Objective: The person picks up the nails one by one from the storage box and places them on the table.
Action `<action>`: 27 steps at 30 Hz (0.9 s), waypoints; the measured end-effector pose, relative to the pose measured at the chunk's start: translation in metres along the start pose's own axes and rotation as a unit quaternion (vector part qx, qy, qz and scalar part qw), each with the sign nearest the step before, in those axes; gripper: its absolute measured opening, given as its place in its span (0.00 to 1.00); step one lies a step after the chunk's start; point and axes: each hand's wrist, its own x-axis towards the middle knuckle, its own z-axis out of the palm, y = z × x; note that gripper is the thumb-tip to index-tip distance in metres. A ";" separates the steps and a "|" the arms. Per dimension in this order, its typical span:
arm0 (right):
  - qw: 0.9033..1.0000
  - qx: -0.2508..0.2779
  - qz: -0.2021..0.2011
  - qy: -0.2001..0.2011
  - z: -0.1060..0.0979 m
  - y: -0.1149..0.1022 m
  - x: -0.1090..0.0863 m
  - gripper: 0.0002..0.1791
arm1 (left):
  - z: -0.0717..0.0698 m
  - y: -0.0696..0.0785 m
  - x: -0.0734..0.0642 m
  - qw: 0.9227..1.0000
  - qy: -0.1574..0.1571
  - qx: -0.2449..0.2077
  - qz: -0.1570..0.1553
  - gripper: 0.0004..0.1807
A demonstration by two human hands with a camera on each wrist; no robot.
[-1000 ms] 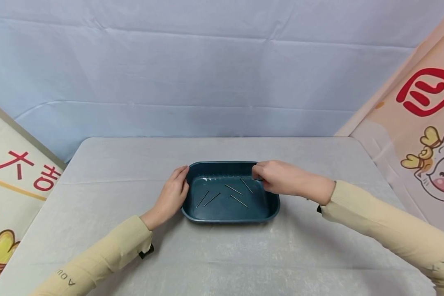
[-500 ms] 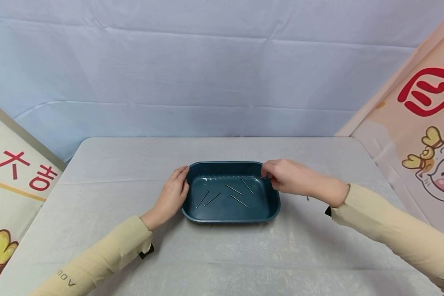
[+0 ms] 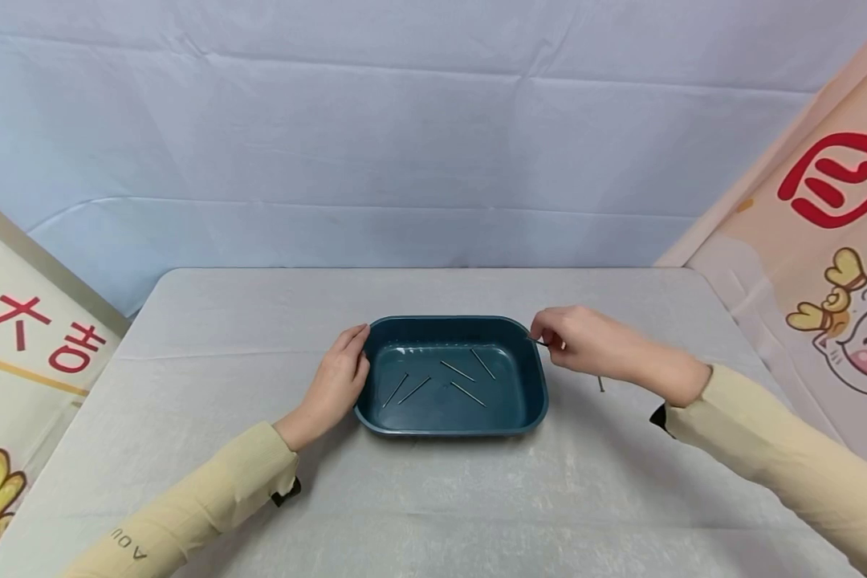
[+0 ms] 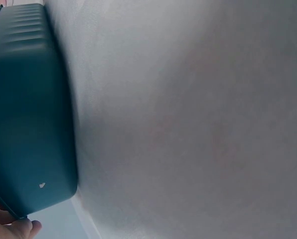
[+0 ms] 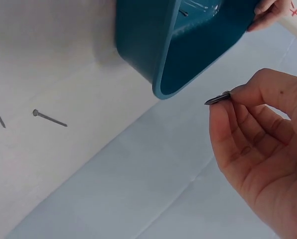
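My left hand (image 3: pixel 330 384) grips the left rim of a dark teal plastic basin (image 3: pixel 451 430), with fingertips over its far left corner. In the left wrist view, the fingers (image 4: pixel 24 226) pinch that corner of the basin. Several thin metal nails (image 3: pixel 466 393) lie scattered on the basin floor. Close by the far right rim, my right hand (image 3: pixel 585 341) pinches a nail (image 3: pixel 539 342) between thumb and index finger. In the right wrist view the pointed end of this nail (image 5: pixel 217 99) sticks out past the fingertips; the rest is hidden.
The basin stands on a table (image 3: pixel 433 506) with a grey cloth. In the right wrist view two loose nails lie on the cloth, one nail (image 5: pixel 50 118) showing whole. The right forearm partly covers this area in the head view. A pale cloth backdrop (image 3: pixel 433 160) hangs behind.
My right hand has moved right, from over the inside of the basin to just outside its far right rim. The nail it holds now shows. The left hand has stayed still.
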 end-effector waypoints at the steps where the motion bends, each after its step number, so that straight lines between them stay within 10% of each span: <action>1: 1.000 0.003 0.001 0.002 -0.001 0.001 -0.001 0.13 | 0.000 0.000 0.000 1.000 0.000 0.000 0.000 0.22; 27: 0.996 0.028 0.080 0.020 -0.014 0.035 -0.031 0.10 | 0.000 -0.001 0.000 1.000 -0.001 -0.001 -0.001 0.22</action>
